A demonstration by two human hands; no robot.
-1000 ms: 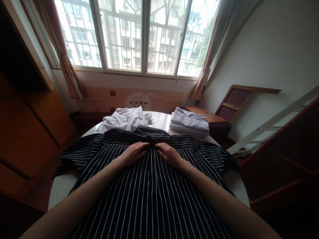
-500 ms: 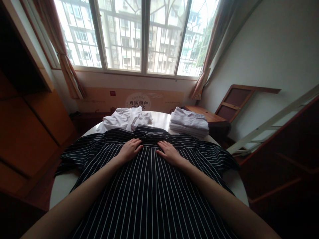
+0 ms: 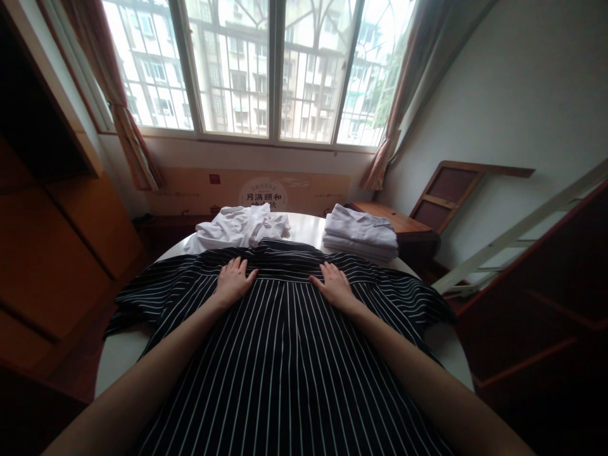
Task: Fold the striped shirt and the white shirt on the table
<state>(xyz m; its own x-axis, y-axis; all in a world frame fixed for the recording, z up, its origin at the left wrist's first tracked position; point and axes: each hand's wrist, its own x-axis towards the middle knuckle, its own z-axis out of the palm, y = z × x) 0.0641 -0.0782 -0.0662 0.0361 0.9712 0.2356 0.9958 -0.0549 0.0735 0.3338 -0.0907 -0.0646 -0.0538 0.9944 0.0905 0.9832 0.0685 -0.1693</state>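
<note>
A black shirt with white stripes (image 3: 285, 354) lies spread back side up, its collar toward the window and its short sleeves out to both sides. My left hand (image 3: 233, 280) rests flat on the upper back, left of the centre pleat, fingers stretched out. On the other side of the pleat, my right hand (image 3: 335, 286) lies flat on the cloth near the yoke seam, fingers also extended. Neither hand grips the fabric. Beneath the shirt is a round white table (image 3: 121, 361), mostly covered; the shirt's lower hem is out of view.
Beyond the collar lies a rumpled white garment (image 3: 232, 227) at left. A stack of folded white shirts (image 3: 360, 233) sits at right. Farther back are a small wooden table (image 3: 394, 216), a wooden chair (image 3: 446, 190) and a printed cardboard panel (image 3: 190, 193) under the window.
My hands have slid apart across the shirt's upper back, the left one moving left and the right one moving right. The garments behind have stayed in place.
</note>
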